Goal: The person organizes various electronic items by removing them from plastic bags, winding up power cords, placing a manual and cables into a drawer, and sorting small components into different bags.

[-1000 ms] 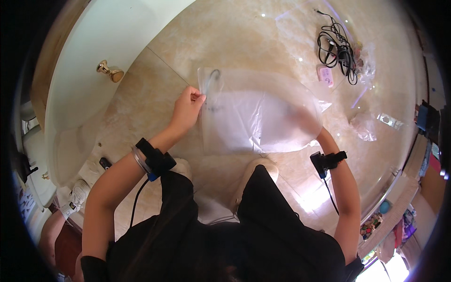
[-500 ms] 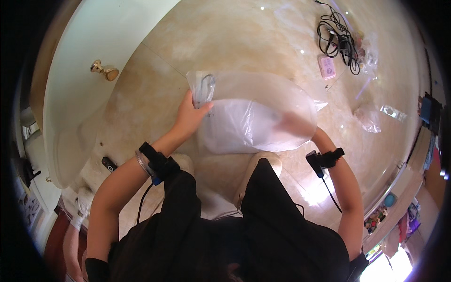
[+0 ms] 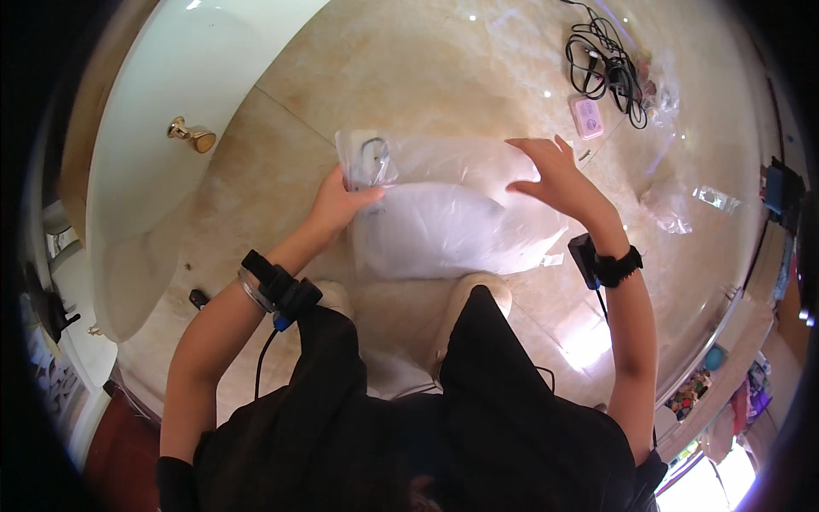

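A large, translucent plastic bag [image 3: 452, 235] stretches out in front of me above the floor. My left hand [image 3: 333, 205] grips its left end, thumb on top and fingers behind. Close to that thumb, a small clear packet with a looped grey cord [image 3: 373, 158] shows at the bag's upper left corner; whether it lies inside or behind the film I cannot tell. At the bag's far right corner is my right hand [image 3: 559, 179], its fingers spread and thumb held apart. It is over or against the film, gripping nothing that I can see.
A tangled black cable [image 3: 610, 77] lies on the floor at the far right, beside a pink box [image 3: 588, 117]. Crumpled clear plastic [image 3: 667, 206] lies farther right. To the left stands a pale, curved cabinet door with a gold knob [image 3: 192, 135]. A small black object [image 3: 198, 299] sits near my left forearm.
My right hand, seen through the film before, has come out and up to the bag's far right corner. The bag's right part has flattened. My left hand keeps its grip.
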`<state>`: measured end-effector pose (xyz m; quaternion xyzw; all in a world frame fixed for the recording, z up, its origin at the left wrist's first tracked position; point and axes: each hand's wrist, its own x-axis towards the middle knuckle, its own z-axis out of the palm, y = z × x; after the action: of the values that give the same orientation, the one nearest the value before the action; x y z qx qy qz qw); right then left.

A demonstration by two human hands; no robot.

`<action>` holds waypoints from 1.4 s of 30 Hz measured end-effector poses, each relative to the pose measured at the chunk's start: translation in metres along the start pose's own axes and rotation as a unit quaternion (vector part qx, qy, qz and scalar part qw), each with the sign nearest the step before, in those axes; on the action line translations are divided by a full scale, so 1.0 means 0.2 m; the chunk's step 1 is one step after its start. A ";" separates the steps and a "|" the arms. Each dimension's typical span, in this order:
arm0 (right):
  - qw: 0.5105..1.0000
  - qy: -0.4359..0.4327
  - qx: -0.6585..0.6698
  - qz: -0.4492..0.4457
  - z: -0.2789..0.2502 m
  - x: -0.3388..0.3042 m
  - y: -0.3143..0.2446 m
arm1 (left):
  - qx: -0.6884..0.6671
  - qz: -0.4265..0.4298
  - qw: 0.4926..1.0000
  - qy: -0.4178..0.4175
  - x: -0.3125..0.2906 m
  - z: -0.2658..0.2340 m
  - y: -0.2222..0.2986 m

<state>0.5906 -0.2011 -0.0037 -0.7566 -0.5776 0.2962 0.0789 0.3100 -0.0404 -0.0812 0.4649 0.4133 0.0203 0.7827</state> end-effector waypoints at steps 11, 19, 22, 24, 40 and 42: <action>0.988 0.138 0.019 -0.063 -0.14 0.02 -0.09 | -0.003 0.089 0.995 -0.037 0.04 -0.06 0.29; 0.985 0.091 -0.092 -0.111 0.04 0.12 -0.01 | 0.479 0.350 0.792 0.143 0.07 -0.01 0.18; 0.967 0.162 -0.159 -0.118 0.09 0.15 -0.06 | 0.633 0.400 0.660 -0.057 -0.02 0.14 0.16; 0.950 0.259 -0.164 -0.067 0.06 0.13 -0.10 | 0.660 0.413 0.598 -0.190 -0.06 0.22 0.05; 0.985 0.091 -0.130 -0.067 0.42 -0.18 -0.21 | 0.687 0.427 0.583 -0.077 0.15 0.23 0.06; 0.984 0.083 -0.144 -0.069 0.52 -0.10 -0.12 | 0.686 0.409 0.597 -0.073 0.20 0.17 0.03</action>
<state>0.5118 -0.2357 -0.0688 -0.7406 -0.6563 0.1393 0.0368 0.3611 -0.0455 -0.0944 0.9851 0.0135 0.0144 0.1707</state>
